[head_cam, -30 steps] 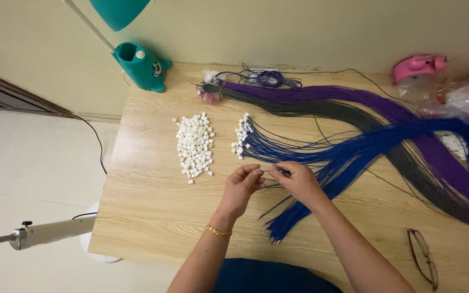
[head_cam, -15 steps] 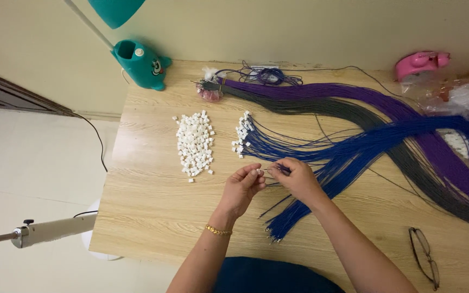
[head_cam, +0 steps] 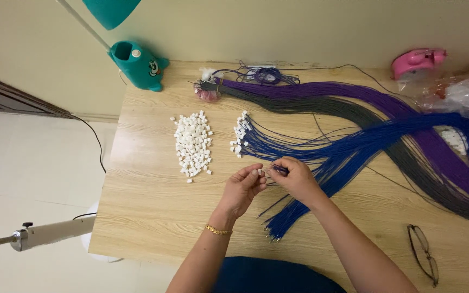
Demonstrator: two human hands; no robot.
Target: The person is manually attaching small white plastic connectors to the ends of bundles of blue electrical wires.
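Fingers of the left hand pinch a tiny, light white bead; right hand pinches a thin, limp blue cord near its tip

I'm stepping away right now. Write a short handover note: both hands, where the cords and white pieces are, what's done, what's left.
Left hand pinches one small white piece. Right hand pinches the end of a blue cord right beside it; not visibly joined.
Pile of loose white pieces lies left of the hands.
Done: a fan of blue cords with white ends.
Left: the uncapped blue bundle near the table edge; purple cords and black cords lie behind.
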